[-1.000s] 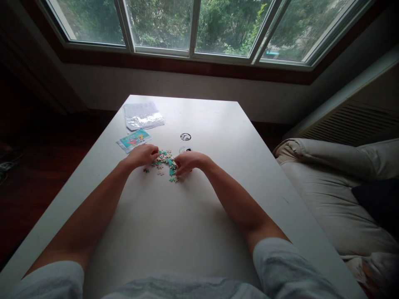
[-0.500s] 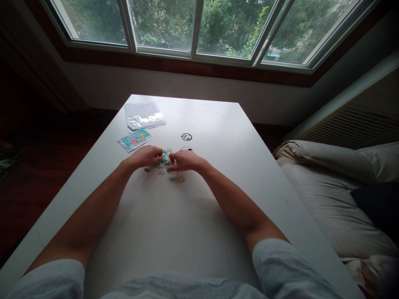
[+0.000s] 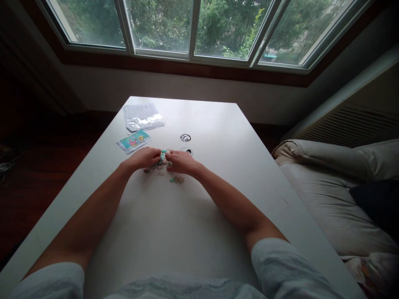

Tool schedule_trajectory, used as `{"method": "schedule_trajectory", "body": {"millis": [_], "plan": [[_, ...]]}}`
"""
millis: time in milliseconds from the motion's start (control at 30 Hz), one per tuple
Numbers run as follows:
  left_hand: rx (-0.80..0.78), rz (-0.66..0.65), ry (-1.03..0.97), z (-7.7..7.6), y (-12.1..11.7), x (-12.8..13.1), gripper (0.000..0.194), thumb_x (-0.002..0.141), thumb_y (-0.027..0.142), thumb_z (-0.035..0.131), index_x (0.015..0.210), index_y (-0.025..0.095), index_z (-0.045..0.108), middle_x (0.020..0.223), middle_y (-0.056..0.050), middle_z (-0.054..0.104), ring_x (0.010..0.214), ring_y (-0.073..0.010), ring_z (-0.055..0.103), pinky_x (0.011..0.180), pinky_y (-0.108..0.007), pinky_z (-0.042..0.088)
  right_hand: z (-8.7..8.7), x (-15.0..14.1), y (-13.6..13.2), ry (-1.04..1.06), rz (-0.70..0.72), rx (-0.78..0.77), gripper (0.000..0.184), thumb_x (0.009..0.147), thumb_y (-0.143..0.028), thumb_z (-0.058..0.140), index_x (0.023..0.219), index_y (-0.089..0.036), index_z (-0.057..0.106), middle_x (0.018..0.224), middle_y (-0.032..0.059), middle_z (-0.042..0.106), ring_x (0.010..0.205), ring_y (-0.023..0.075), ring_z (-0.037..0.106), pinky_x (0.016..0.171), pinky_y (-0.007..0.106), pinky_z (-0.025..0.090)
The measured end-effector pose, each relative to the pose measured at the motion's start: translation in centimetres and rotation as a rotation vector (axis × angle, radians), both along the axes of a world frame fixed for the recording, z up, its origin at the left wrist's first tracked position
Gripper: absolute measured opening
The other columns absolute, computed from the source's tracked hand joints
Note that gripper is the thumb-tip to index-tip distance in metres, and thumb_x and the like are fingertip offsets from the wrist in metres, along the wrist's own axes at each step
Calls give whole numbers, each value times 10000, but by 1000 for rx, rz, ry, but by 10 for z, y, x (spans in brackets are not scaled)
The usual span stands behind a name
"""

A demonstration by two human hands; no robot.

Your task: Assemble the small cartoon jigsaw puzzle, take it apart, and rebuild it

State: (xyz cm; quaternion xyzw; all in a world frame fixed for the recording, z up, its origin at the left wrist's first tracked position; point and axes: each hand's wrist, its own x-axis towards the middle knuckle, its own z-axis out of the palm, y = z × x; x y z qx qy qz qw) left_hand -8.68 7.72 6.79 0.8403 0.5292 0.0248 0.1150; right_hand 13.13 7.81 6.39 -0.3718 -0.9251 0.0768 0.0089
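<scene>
- While both hands work at the puzzle pieces (image 3: 164, 154), I judge the step to be sorting or gathering them on the white table (image 3: 174, 228).
- The main heap lies toward the far part of the table, between the two hands and partly hidden by them; a small cluster (image 3: 177, 180) sits apart, on the near side of the right hand.
- From the left, the left hand (image 3: 144, 158) reaches in with curled fingers; from the right, the right hand (image 3: 181, 161) bends over the heap. I cannot tell whether either grips a piece.
- My next move, I would say, calls for light fingertip contact, parting pieces without scattering them.
- As a whole, the visible heap stretches from far right to near left; the cluster runs left to right. Single pieces are too small for me to read their direction.
- The picture card (image 3: 134, 141), left of the heap, has its long axis slanting from near left to far right.
</scene>
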Motion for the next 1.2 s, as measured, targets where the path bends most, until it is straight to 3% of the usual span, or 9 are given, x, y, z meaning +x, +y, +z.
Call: {"method": "schedule_trajectory", "body": {"millis": [100,200,333,533,833,1033,1200], "plan": [[-5,1,4,-1,1,-1,223,871,389,503,791,235,644,802,-47,712,709,-212,613,603,-311,339,3,-1,-2,-72,-78,16,364,825,-469,691,1048,-182,682,1073,138,721,930,263,686,664,292,438],[4,15,19,-1,2,0,214,869,378,506,768,233,626,800,-50,709,712,-211,612,607,-309,335,8,-3,-6,-109,-62,15,256,826,-384,703,981,-180,705,1046,137,738,922,268,701,666,295,452],[28,46,11,1,1,2,193,872,368,500,792,234,614,833,-46,714,728,-204,614,618,-301,339,14,-2,-7,-118,-23,17,226,828,-305,705,1016,-181,704,1102,139,728,967,264,698,670,283,463],[19,28,26,4,-3,7,259,830,489,592,850,231,604,860,-46,715,737,-211,615,590,-295,324,14,4,1,-116,12,-30,267,841,-349,686,1061,-197,682,1166,118,701,1030,243,670,674,254,444],[51,51,71,-5,1,7,238,910,392,474,840,233,637,835,-45,710,734,-207,615,623,-304,328,16,6,3,-149,-18,-12,255,862,-319,622,1085,-198,648,1136,99,696,992,237,667,650,268,410],[84,64,83,-5,1,6,248,905,405,507,791,228,639,817,-49,707,732,-203,609,628,-303,325,12,10,8,-93,22,-57,279,837,-329,664,1084,-201,653,1194,102,647,1078,240,627,673,266,404],[89,97,70,-3,-1,7,244,905,419,526,822,224,648,848,-48,719,748,-198,614,613,-294,320,8,13,14,-51,34,-126,276,813,-312,672,1067,-206,651,1158,83,644,1023,214,620,696,262,397]]}}
